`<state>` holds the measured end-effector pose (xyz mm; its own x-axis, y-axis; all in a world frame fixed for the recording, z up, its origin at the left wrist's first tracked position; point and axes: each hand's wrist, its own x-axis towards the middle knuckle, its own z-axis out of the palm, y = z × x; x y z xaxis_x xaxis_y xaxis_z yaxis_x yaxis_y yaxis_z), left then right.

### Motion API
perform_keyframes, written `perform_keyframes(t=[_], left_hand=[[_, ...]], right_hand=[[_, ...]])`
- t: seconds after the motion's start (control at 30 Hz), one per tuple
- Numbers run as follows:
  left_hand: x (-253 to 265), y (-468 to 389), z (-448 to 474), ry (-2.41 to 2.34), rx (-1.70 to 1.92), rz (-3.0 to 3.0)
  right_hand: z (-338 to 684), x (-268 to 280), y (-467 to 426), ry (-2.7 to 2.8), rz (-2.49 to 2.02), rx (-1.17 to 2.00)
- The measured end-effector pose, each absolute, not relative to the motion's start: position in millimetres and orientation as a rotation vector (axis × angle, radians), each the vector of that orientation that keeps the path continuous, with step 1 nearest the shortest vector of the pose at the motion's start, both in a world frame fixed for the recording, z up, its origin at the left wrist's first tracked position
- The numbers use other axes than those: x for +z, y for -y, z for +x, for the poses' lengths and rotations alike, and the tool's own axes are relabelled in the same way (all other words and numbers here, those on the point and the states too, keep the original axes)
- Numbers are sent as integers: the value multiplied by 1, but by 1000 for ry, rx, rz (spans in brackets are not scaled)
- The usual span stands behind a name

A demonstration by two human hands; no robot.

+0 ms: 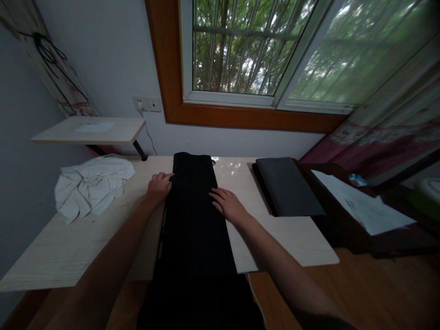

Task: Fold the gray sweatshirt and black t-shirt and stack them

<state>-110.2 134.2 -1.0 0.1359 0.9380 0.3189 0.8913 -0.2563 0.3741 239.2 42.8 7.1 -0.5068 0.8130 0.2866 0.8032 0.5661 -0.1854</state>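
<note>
A long strip of black cloth (195, 215), apparently a folded garment, lies lengthwise over the middle of the light wooden table (275, 238). Its near end runs to the table's front edge, where it blends with dark clothing below. At the strip's left edge, near the far end, rests my left hand (159, 187), fingers slightly bent with the tips touching the cloth. My right hand (228, 205) lies across the right edge a little closer to me, its fingers stretched out and apart on the fabric. The garment's exact kind cannot be made out.
A crumpled white cloth (92, 183) lies at the left, by a small raised shelf (103, 130). A dark grey flat case or laptop (288, 185) sits on the right. Beyond it are papers (364, 201) on a dark surface. Wall and window (254, 50) bound the back.
</note>
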Motion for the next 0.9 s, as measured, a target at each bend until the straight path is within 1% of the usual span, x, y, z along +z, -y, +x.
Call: perform_keyframes(t=[0.2,0.4,0.5,0.7,0.8,0.9], left_hand=[[-9,-143,-105,-1677,779,2411],[-4,-156,-103,-1676,788,2355],[-2,-159,-102,-1718,763,2355],[-3,-147,-98,-1895,572,2295],[0,-138,-98,-1907,650,2336],[5,-124,-101,-1789,762,2431]], right_hand=[[241,3,-43,2449,-1321,64],[240,5,-42,2411,-1314,106],[240,8,-40,2396,-1289,138],[240,13,-35,2421,-1260,146],[241,13,-33,2439,-1259,136],[242,11,-30,2448,-1270,123]])
